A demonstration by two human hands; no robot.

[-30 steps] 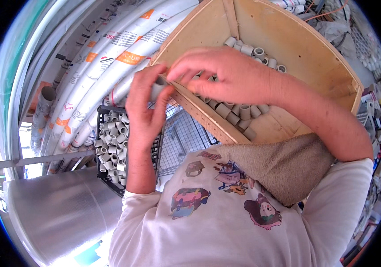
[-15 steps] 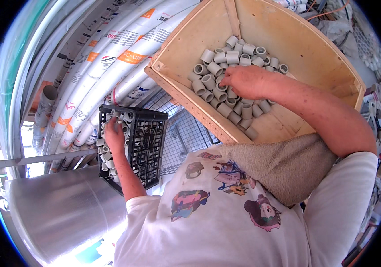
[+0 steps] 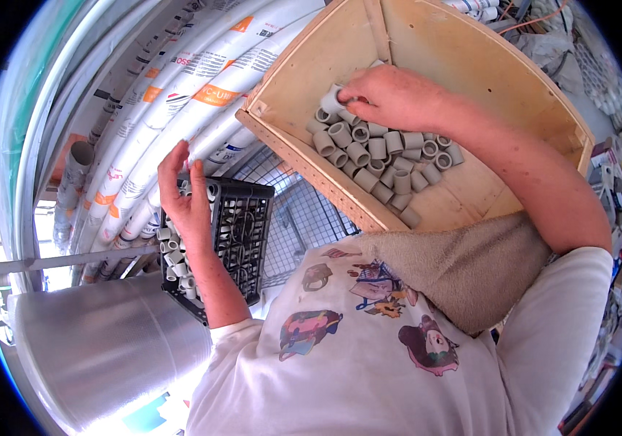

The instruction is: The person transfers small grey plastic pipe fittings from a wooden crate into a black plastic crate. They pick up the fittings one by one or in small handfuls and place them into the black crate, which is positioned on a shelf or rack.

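Observation:
Grey plastic pipe couplings [image 3: 358, 154] lie in a loose heap inside a wooden box [image 3: 529, 80]. My right hand [image 3: 391, 96] reaches over the far left of the heap. Its fingertips are closed on a paler, slightly blurred pipe coupling [image 3: 331, 100]. On the left, my left hand [image 3: 186, 203] is raised above a black plastic crate [image 3: 244, 190], thumb and fingers apart and nothing between them. More couplings [image 3: 174, 256] fill that crate and show along its left side; my hand and forearm hide part of them.
Long white plastic pipes [image 3: 180, 109] lean behind the crate. A wire mesh basket [image 3: 300, 225] stands between crate and box. A roll of clear film [image 3: 100, 341] is at the lower left, under a metal bar [image 3: 71, 260]. A brown cloth [image 3: 471, 269] hangs at the box's near edge.
My left hand has lifted out of the crate and opened. My right hand has moved left and away across the heap to a coupling at its far left, and some couplings have shifted.

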